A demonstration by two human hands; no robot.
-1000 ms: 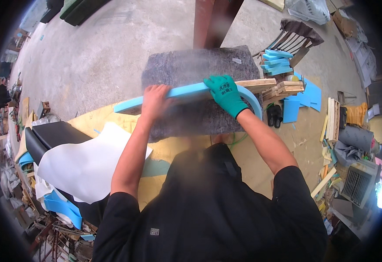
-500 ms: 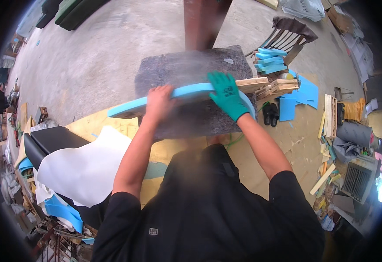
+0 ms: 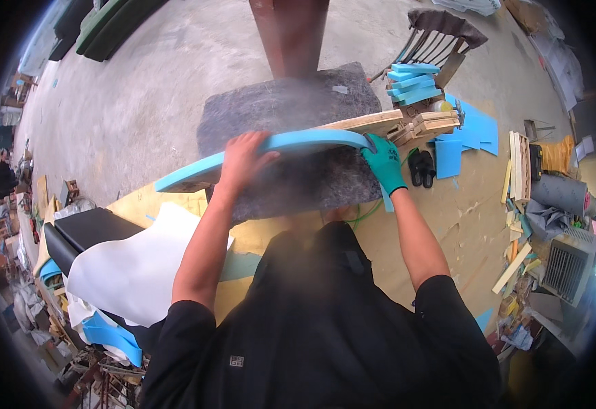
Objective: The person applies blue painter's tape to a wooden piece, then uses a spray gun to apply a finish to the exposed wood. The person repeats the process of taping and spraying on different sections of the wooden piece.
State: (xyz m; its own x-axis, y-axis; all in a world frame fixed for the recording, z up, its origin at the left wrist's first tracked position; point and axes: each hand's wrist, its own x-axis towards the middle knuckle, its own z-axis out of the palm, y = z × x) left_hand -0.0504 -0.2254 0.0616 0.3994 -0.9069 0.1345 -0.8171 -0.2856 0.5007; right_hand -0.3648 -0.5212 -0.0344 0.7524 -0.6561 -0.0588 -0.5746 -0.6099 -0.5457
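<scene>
A long light-blue foam strip (image 3: 298, 140) lies along a curved wooden frame piece (image 3: 362, 123), whose bare wood shows behind the strip on the right. My left hand (image 3: 245, 162), bare, is closed over the strip left of the middle, fingers over the far side and thumb toward the right. In a green glove, my right hand (image 3: 384, 163) grips the strip farther right, where it bends down. A short free end of foam hangs below that hand. Under the frame is a bench with a dark, fuzzy cover (image 3: 277, 102). Most of the wood's near side is hidden or blurred.
Behind the bench rises a brown post (image 3: 289, 37). To the right are a chair (image 3: 441, 37), stacked blue foam pieces (image 3: 414, 83), wooden frames (image 3: 435, 124) and black slippers (image 3: 420, 168). White sheet material (image 3: 131, 266) and black padded pieces (image 3: 93, 228) lie at my left.
My right hand has slid right and down along the foam strip, its outstretched fingers now curled round it. My left hand stays on the strip. The view has shifted slightly.
</scene>
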